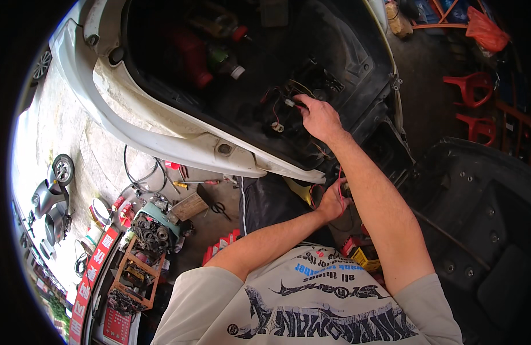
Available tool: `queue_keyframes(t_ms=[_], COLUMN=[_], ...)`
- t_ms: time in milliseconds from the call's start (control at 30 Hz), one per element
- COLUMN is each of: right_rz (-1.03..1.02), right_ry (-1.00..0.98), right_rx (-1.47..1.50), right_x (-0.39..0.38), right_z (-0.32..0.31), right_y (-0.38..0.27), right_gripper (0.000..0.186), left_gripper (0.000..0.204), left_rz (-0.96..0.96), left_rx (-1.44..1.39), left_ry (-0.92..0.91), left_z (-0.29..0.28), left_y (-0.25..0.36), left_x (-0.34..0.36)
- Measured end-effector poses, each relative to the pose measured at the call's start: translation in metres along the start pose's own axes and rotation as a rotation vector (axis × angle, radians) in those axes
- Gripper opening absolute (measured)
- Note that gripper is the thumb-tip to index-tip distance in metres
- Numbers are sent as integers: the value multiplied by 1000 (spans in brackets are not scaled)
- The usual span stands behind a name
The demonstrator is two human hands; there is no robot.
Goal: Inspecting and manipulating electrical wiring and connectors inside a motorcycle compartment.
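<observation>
My right hand (322,119) reaches into the dark open compartment of a white scooter body (179,150). Its thumb and fingers pinch at a small white wire connector (289,103), with a bit of red at the fingertips. Thin red and dark wires run around it, and a second pale connector (277,127) hangs nearby. Lower down, beside the compartment's near edge, my left hand (333,201) is closed around a red wire (315,192) that loops past its fingers. What else lies in that palm is hidden.
Bottles (222,60) lie deep in the compartment. A large black panel (478,230) stands at right, near red plastic chairs (470,89). Tools, including a screwdriver (211,182), lie on the floor at left, beside a wooden crate (138,270) of parts.
</observation>
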State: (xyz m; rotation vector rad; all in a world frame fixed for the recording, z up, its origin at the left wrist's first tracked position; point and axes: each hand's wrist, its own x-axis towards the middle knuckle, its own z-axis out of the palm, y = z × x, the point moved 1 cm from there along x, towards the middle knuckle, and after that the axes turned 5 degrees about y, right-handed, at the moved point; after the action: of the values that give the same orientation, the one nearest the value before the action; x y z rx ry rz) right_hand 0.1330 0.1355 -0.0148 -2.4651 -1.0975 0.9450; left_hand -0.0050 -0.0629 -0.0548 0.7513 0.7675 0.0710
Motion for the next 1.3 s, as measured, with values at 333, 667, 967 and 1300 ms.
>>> queue_keyframes(t_ms=[333, 667, 967, 1300], right_rz=[-20, -39, -46, -48], right_ry=[-7, 9, 31, 57], right_rx=[-7, -3, 40, 60], right_x=[0, -1, -1, -2], right_z=[0, 4, 7, 7], right_y=[-2, -6, -4, -3], right_gripper=[31, 29, 28, 28], left_gripper=[67, 64, 59, 58], left_rz=[26, 27, 17, 60], left_rx=[12, -146, -201, -115], left_ry=[9, 28, 21, 14], left_z=[0, 3, 3, 2], left_y=[-7, -22, -21, -18], left_x=[2, 7, 6, 5])
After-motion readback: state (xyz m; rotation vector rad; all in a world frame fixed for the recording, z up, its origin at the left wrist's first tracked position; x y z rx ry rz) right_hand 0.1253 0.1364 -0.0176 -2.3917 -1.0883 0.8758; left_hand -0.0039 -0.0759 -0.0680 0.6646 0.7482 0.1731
